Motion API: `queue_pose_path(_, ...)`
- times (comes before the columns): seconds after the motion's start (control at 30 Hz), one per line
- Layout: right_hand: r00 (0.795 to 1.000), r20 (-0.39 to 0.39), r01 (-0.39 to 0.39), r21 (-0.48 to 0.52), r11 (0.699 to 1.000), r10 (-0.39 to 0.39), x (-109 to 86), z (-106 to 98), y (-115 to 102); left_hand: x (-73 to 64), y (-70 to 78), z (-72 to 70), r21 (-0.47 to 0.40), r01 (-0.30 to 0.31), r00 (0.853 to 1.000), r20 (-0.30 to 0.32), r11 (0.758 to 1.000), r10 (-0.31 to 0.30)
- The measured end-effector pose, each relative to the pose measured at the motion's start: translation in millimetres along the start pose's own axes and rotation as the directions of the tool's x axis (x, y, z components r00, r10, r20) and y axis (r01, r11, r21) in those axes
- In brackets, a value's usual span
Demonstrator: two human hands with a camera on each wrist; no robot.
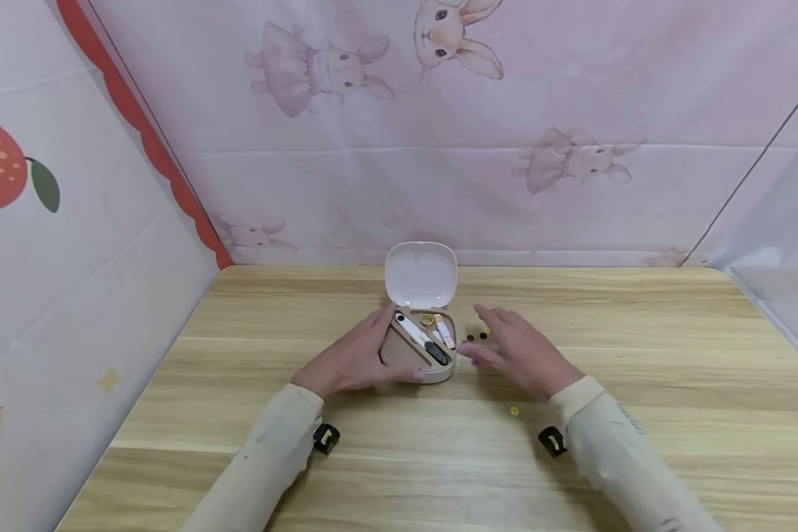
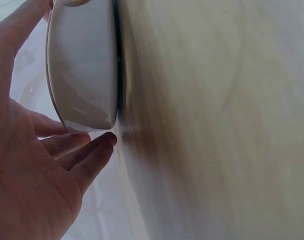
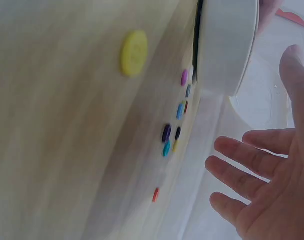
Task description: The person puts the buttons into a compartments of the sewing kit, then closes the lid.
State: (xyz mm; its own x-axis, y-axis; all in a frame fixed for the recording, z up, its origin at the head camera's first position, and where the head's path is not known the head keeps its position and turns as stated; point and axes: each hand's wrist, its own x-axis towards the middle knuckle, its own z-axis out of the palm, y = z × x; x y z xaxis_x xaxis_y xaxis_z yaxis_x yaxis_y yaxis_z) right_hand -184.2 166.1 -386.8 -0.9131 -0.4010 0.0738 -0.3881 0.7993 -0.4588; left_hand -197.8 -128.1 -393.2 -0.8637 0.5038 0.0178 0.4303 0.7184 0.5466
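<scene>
A small white sewing box (image 1: 441, 376) stands on the table with its lid (image 1: 421, 275) raised at the back. In its beige tray lie white thread snips with a black end (image 1: 420, 337), a gold ring-shaped piece (image 1: 428, 319) and a pale pink-and-white piece (image 1: 445, 332). My left hand (image 1: 355, 356) holds the box from the left, thumb along the near edge and fingers at the far left corner. To the right of the box, my right hand (image 1: 524, 353) hovers with fingers spread, holding nothing. Loose buttons (image 3: 166, 133) lie under and beyond it.
A yellow button (image 1: 515, 411) lies nearer the front of the wooden table (image 1: 399, 465), apart from the several other coloured ones. Behind the table hangs a pink rabbit-print cloth (image 1: 399, 192); a white printed cloth (image 1: 60, 295) hangs at the left.
</scene>
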Motion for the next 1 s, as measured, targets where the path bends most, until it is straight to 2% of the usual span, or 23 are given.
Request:
queue_pose_path(0.2, 0.999, 0.041, 0.008, 0.026, 1.0, -0.009, 2.2, 6.6, -8.4, -1.0, 0.4, 0.9, -0.001, -0.016, 1.0, 0.008, 1.0, 0.016)
queue_pose_path(0.53, 0.99, 0.029, 0.137, 0.076, 0.988, -0.139, 6.2, 13.7, -12.7, -1.5, 0.1, 2.6, 0.032, -0.026, 1.0, -0.002, 0.999, 0.026)
queue_pose_path(0.7, 0.987, 0.054, 0.145, 0.095, 0.985, -0.15, 8.8, 16.9, -13.7, -0.4, -0.4, 3.7, 0.036, -0.044, 0.999, -0.014, 0.998, 0.045)
queue_pose_path(0.83, 0.986, 0.05, 0.153, 0.07, 0.986, -0.156, 9.5, 18.3, -14.0, 0.7, -0.7, 3.7, 0.034, -0.043, 0.999, -0.014, 0.998, 0.044)
queue_pose_path(1.0, 0.984, 0.03, 0.173, 0.03, 0.985, -0.174, 9.9, 19.1, -14.4, 1.4, 0.4, 2.3, 0.041, -0.072, 0.997, -0.024, 0.997, 0.073)
